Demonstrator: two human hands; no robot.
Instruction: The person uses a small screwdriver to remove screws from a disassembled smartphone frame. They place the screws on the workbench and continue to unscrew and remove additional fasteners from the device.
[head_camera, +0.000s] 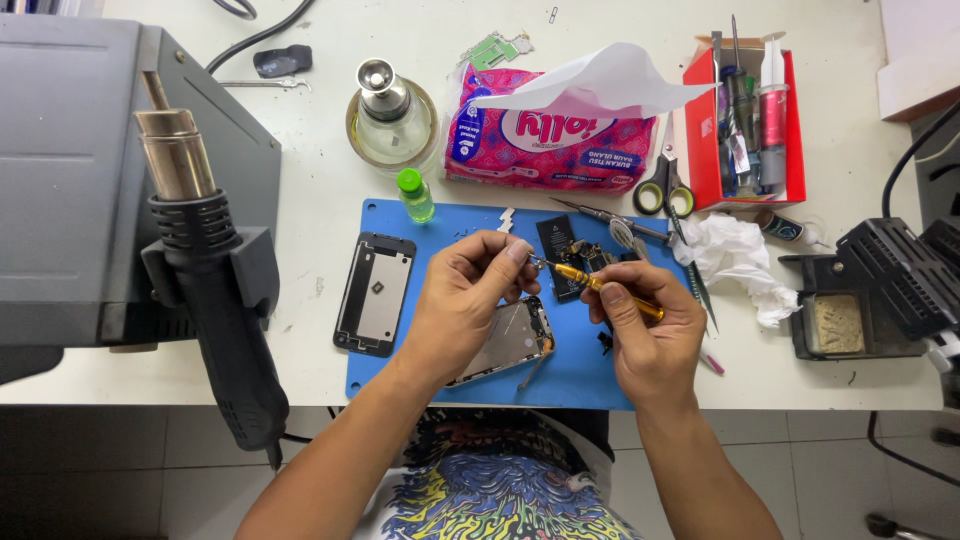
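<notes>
Head view: right hand (650, 335) grips a yellow screwdriver (600, 286), left hand (470, 300) pinches its tip above the phone (510, 340).

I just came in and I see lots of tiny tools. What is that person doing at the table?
A person sits at a white table with an opened phone lying on a blue mat. The right hand holds a small yellow screwdriver, tip pointing toward the left hand, which pinches a tiny metal part just above the phone. The phone's back cover lies apart at the mat's left edge. A hot-air gun hangs in its holder on the left, untouched.
</notes>
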